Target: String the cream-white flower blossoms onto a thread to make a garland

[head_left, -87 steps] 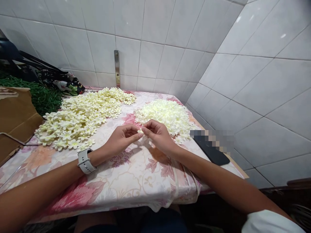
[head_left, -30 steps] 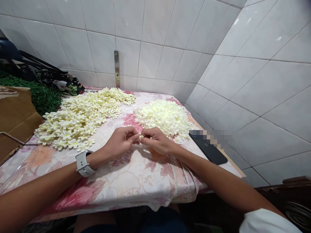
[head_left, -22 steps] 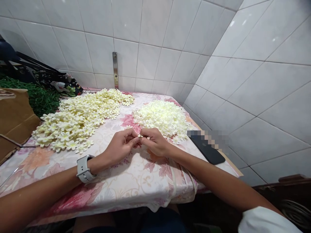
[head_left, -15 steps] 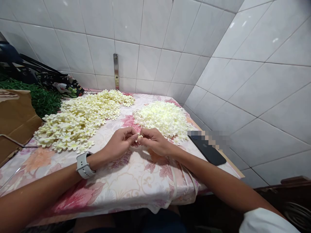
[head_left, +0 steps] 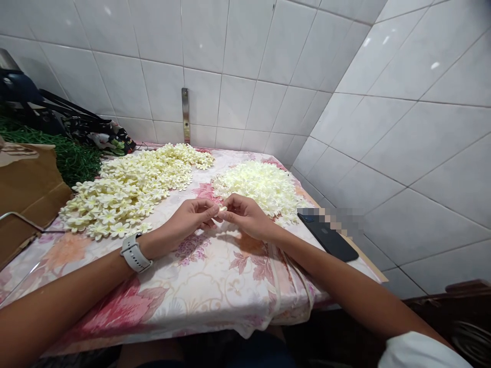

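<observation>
We see a small cream fabric flower (head_left: 223,208) pinched between the fingertips of both hands, just above the desk (head_left: 199,286), which wears a pink floral cloth. Our left hand (head_left: 191,219) is curled nearly closed, thumb and forefinger gripping the flower from its side; our right hand (head_left: 245,215) is curled the same way and grips it from the other, so the two sets of fingertips touch at the flower. A white smartwatch (head_left: 133,253) sits on the wrist behind the left hand.

Just beyond the right hand lies a rounded heap of pale cream flowers (head_left: 261,185), its near edge close to the knuckles. Beyond and outward from the left hand spreads a wider heap of cream flowers with yellow centres (head_left: 134,186), well apart from the fingers. Outward from the right hand, near the desk edge, lies a black phone (head_left: 330,239). Far out past the left hand we see a brown cardboard box (head_left: 26,189) and a mass of green strands (head_left: 72,158) against the white tiled wall (head_left: 238,66).
</observation>
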Action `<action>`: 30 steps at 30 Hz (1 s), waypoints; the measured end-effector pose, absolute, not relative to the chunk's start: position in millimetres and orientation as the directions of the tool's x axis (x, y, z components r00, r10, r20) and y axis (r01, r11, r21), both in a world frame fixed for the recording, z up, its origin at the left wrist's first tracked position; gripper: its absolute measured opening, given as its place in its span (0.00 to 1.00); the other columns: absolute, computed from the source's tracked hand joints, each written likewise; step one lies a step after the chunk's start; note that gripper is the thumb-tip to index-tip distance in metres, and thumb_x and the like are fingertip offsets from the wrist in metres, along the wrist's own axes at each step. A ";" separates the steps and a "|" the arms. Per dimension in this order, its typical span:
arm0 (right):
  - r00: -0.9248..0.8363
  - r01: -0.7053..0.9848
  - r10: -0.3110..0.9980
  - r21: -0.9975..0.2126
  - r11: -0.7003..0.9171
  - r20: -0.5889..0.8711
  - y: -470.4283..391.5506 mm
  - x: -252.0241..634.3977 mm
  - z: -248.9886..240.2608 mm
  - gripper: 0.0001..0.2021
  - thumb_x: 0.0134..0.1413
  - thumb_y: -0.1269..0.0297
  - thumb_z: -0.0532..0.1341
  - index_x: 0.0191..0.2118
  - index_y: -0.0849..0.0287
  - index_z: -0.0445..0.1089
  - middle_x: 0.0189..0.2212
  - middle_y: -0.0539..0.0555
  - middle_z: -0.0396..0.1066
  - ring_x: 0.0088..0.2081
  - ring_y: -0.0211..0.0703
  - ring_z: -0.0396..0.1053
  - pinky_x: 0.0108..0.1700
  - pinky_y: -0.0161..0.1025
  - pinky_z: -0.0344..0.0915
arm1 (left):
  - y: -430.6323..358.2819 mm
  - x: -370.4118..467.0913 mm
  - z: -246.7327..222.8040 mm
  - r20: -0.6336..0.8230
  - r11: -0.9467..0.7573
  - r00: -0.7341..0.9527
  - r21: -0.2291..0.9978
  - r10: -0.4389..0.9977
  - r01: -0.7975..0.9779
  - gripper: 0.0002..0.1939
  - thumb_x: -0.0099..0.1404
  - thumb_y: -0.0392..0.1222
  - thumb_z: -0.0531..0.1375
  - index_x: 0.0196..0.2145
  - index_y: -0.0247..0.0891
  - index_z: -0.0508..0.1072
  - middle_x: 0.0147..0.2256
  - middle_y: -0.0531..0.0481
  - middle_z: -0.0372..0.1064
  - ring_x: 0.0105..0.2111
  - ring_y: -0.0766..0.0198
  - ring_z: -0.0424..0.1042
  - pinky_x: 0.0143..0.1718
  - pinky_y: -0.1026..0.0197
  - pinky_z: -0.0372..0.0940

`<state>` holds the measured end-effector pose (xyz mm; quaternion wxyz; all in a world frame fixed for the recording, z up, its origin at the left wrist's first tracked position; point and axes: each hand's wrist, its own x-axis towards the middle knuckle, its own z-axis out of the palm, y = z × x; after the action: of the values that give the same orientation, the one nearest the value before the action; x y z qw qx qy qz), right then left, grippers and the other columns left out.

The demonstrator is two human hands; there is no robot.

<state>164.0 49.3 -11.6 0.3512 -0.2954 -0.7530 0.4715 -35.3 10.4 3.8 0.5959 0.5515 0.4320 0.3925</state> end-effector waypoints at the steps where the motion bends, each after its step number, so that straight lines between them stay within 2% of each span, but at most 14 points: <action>1: -0.569 0.097 0.789 -0.934 0.343 0.231 49.6 163.0 -11.9 0.19 0.54 0.47 0.67 0.33 0.59 0.66 0.29 0.49 0.69 0.29 0.36 0.64 0.32 0.35 0.59 | 9.8 -34.9 4.2 -0.083 0.083 0.337 0.996 0.938 0.014 0.21 0.59 0.58 0.67 0.34 0.34 0.75 0.31 0.48 0.72 0.29 0.67 0.71 0.31 0.66 0.66; 4: -0.539 0.077 0.814 -0.949 0.305 0.218 49.9 161.8 -10.4 0.21 0.49 0.46 0.69 0.28 0.60 0.67 0.25 0.48 0.67 0.27 0.35 0.62 0.30 0.34 0.58 | 9.6 -33.8 2.6 -0.082 0.082 0.372 0.996 0.925 0.016 0.22 0.60 0.58 0.67 0.35 0.34 0.75 0.32 0.48 0.71 0.30 0.66 0.71 0.33 0.65 0.66; 8: -0.520 0.034 0.825 -0.960 0.279 0.221 48.5 163.2 -6.4 0.22 0.46 0.45 0.70 0.27 0.61 0.69 0.22 0.47 0.65 0.24 0.34 0.60 0.28 0.34 0.56 | 10.1 -31.9 -2.8 -0.031 0.009 0.373 0.998 0.927 0.061 0.21 0.59 0.56 0.68 0.34 0.33 0.73 0.30 0.52 0.68 0.30 0.68 0.68 0.34 0.64 0.65; 15: -0.517 0.050 0.828 -0.958 0.281 0.216 50.4 162.5 -9.2 0.18 0.52 0.50 0.67 0.25 0.60 0.68 0.20 0.47 0.64 0.24 0.34 0.60 0.29 0.35 0.56 | 7.9 -27.3 -4.8 0.048 -0.063 0.329 0.997 0.943 0.036 0.20 0.59 0.56 0.68 0.32 0.34 0.72 0.28 0.53 0.68 0.28 0.69 0.66 0.32 0.64 0.64; 23: -0.388 0.032 0.907 -0.981 0.189 0.162 50.4 160.8 -8.5 0.17 0.48 0.49 0.70 0.31 0.60 0.72 0.20 0.47 0.65 0.22 0.34 0.60 0.24 0.34 0.58 | 13.2 -29.1 -5.6 -0.018 0.039 0.188 0.993 0.982 -0.112 0.22 0.52 0.56 0.72 0.29 0.35 0.70 0.26 0.53 0.71 0.29 0.67 0.71 0.34 0.64 0.67; 27: -0.340 -0.014 0.933 -0.993 0.117 0.115 52.0 162.5 -6.2 0.20 0.45 0.47 0.71 0.29 0.59 0.68 0.20 0.46 0.66 0.22 0.34 0.62 0.27 0.34 0.60 | 16.6 -31.0 -7.2 -0.044 0.060 0.106 0.987 0.993 -0.150 0.24 0.49 0.57 0.73 0.29 0.36 0.70 0.27 0.53 0.72 0.29 0.67 0.71 0.35 0.63 0.67; 30: -0.334 -0.084 0.939 -0.995 0.059 0.084 54.8 163.8 -5.9 0.21 0.48 0.47 0.69 0.25 0.59 0.65 0.19 0.46 0.65 0.22 0.33 0.63 0.27 0.34 0.59 | 17.3 -30.8 -8.4 -0.045 0.058 0.098 0.989 0.994 -0.134 0.24 0.49 0.58 0.73 0.29 0.36 0.70 0.27 0.54 0.71 0.29 0.67 0.71 0.35 0.62 0.67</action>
<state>163.8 54.8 -5.9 0.4428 -0.3701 -0.5776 0.5774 -30.8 17.3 -8.4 0.5688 0.4746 0.4533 0.4957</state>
